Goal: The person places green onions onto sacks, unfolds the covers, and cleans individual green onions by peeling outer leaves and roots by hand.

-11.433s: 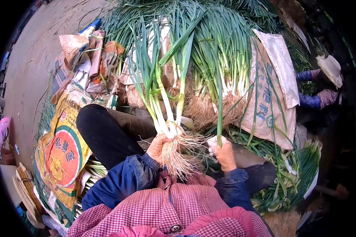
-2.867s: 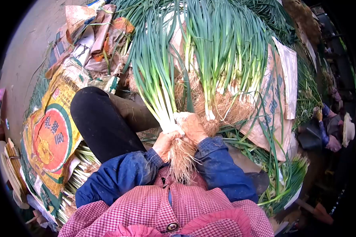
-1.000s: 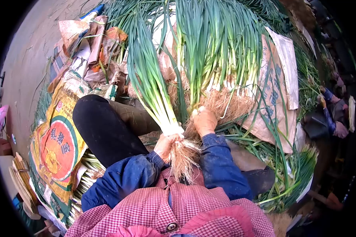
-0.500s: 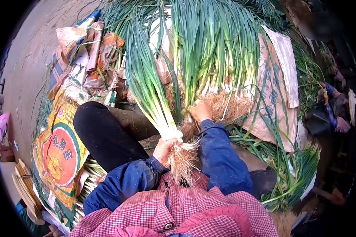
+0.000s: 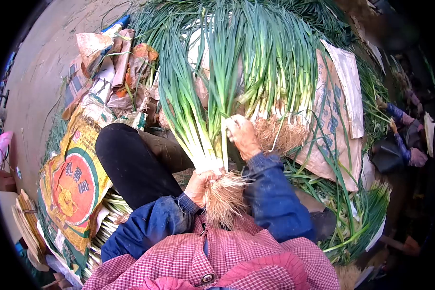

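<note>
My left hand [image 5: 201,187] is closed around the white lower ends of a bunch of green onions [image 5: 198,133], with shaggy pale roots [image 5: 224,198] hanging below the fist toward my lap. The green leaves fan out away from me. At the bunch's right edge, my right hand [image 5: 242,137] has its fingers curled in a pinch against a single pale stalk [image 5: 224,145]; the fingertips are partly hidden. Just beyond that hand lies a pile of more green onions [image 5: 280,72], their tangled roots [image 5: 280,133] facing me.
To my left lies a yellow printed sack [image 5: 75,179] over more white stalks. Crumpled sacks and paper [image 5: 123,72] lie at far left. A brown printed sack [image 5: 331,121] is on the right, near loose leaves [image 5: 357,232]. My bent knee [image 5: 125,150] is left of the bunch.
My right hand has come up and back from the pile's root ends to the held bunch, bringing stalks against its right side. My left hand keeps its grip on the bunch.
</note>
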Motion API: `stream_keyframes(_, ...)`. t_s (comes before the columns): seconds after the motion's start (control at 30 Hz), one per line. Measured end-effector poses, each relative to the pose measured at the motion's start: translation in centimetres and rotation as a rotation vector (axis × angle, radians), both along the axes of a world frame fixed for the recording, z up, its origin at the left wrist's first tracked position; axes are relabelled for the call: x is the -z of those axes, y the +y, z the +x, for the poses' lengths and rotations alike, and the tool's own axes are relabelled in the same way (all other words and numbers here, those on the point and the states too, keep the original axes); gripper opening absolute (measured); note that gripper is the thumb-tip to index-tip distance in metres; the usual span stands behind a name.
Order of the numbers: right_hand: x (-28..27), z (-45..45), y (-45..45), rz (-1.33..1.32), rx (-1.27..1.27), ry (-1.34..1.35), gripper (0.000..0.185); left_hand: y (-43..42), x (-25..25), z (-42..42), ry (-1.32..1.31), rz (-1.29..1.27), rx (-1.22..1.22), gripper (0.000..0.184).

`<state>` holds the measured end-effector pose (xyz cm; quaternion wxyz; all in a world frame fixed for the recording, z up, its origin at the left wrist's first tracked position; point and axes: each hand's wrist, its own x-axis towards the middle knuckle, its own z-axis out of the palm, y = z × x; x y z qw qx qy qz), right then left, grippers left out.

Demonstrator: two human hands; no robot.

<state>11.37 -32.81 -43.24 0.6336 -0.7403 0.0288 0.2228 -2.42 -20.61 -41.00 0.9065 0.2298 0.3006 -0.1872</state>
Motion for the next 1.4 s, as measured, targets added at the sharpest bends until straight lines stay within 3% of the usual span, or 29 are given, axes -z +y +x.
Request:
stream_keyframes(0.1,-5.2,-4.7,-2.2,0.087,0.106,0.202,0.015,0.6,1.2,-0.5,0.048,-0.319,-0.05,0.034)
stream_keyframes(0.2,-1.4,-7.4,-5.2,0.369,0.338,-0.051,0.021,0.6,-0.8,0.2,0.11,-0.41,-0.043,0.034)
stream_keyframes(0.23,-3.3,-6.6,-4.5,0.362,0.379,-0.055,0.023,0.4,-0.2,0.2,0.078,-0.393,-0.004,0.033)
stream_keyframes(0.33,0.4,-4.4,-4.0,0.182,0.289,-0.101,0.026,0.0,-1.4,0.0,0.1,-0.265,0.058,0.034)
stream_keyframes(0.47,-3.9,-7.6,-6.7,0.766,0.142,0.411,0.018,1.3,-0.4,0.0,0.028,-0.367,-0.011,0.032)
stream_keyframes(0.5,-4.6,-8.8,-8.3,0.779,0.181,0.434,0.017,1.6,-2.2,0.4,0.101,-0.322,-0.009,0.031)
stream_keyframes(0.53,-4.9,-9.5,-9.9,0.792,0.223,0.452,0.015,1.5,-1.1,0.4,-0.048,-0.414,-0.016,0.032)
stream_keyframes(0.6,-6.6,-8.6,-10.7,0.754,0.227,0.337,0.013,0.8,-0.4,0.3,0.064,-0.249,-0.002,0.031)
stream_keyframes(0.67,-9.2,-5.5,-6.8,0.277,0.074,0.245,0.017,-0.1,-0.6,0.2,0.05,-0.135,0.044,0.033)
stream_keyframes(0.73,-7.2,-3.0,-1.7,-0.077,0.0,0.114,0.022,-0.3,0.4,-0.2,0.007,-0.042,0.082,0.037)
stream_keyframes(0.8,-7.0,0.2,1.7,-0.878,-0.367,-0.06,0.027,-0.6,-0.3,-0.3,-0.025,0.019,0.059,0.037)
stream_keyframes(0.87,-4.9,0.2,2.0,-0.706,-0.299,-0.048,0.028,-0.2,-0.2,-0.7,-0.009,0.062,0.037,0.035)
stream_keyframes(0.9,-6.0,-0.9,1.2,-0.507,-0.258,-0.029,0.023,-0.2,0.1,-0.5,0.007,0.095,0.016,0.034)
stream_keyframes(0.93,-5.2,-2.0,0.8,-0.018,-0.198,0.192,0.019,-0.1,-0.2,-0.3,0.015,0.077,-0.005,0.034)
stream_keyframes(1.0,-6.4,-3.7,-0.5,0.156,-0.028,0.275,0.017,0.0,-0.4,-0.1,0.075,0.109,0.026,0.028)
stream_keyframes(1.07,-4.3,-2.8,1.0,0.029,0.053,0.109,0.024,-0.4,0.0,-0.3,0.092,0.17,0.056,0.026)
stream_keyframes(1.13,-3.0,-0.6,3.8,-0.559,-0.129,-0.17,0.031,-0.6,0.0,0.0,0.062,0.254,0.097,0.03)
stream_keyframes(1.17,-3.7,0.4,4.4,-0.734,-0.359,-0.268,0.036,-0.5,-0.3,0.0,0.083,0.276,0.088,0.03)
stream_keyframes(1.27,-2.0,-0.2,4.3,-0.521,-0.23,-0.183,0.032,-0.4,-0.2,-0.1,0.105,0.297,0.005,0.03)
stream_keyframes(1.3,-1.3,-1.2,2.7,-0.295,-0.176,-0.092,0.022,-0.2,0.8,-0.3,0.084,0.244,0.011,0.029)
stream_keyframes(1.37,-6.9,-3.7,1.3,-0.014,-0.095,0.215,0.013,-0.1,0.0,-0.1,0.15,0.213,0.029,0.026)
stream_keyframes(1.4,-7.0,-4.8,-0.4,0.139,-0.016,0.247,0.015,-0.1,-0.2,0.1,0.154,0.21,0.026,0.025)
